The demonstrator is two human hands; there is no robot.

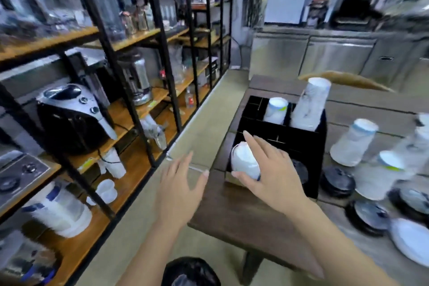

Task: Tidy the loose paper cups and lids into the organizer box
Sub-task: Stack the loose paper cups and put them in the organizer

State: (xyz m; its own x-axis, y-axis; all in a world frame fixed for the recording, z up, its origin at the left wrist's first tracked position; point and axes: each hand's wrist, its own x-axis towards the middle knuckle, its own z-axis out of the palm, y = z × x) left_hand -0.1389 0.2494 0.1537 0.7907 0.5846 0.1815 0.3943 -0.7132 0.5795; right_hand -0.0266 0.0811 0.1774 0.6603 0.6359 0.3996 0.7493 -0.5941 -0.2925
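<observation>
A black organizer box (301,146) stands on the dark wooden table (243,211). My right hand (271,169) grips a white paper cup (243,160) at the box's front-left compartment, the cup lying on its side. My left hand (181,183) hovers open beside the table's left edge, holding nothing. Two back compartments hold upside-down cup stacks, a short one (276,110) and a tall one (311,104). Loose inverted cup stacks (352,141) (380,174) stand right of the box. Black lids (337,181) (366,216) and a white lid (411,239) lie at the table's right.
A black metal rack with wooden shelves (130,123) runs along the left, loaded with a coffee machine (69,118), jars and more cups. Between rack and table lies a strip of beige floor (199,132). Steel cabinets (325,55) stand behind the table.
</observation>
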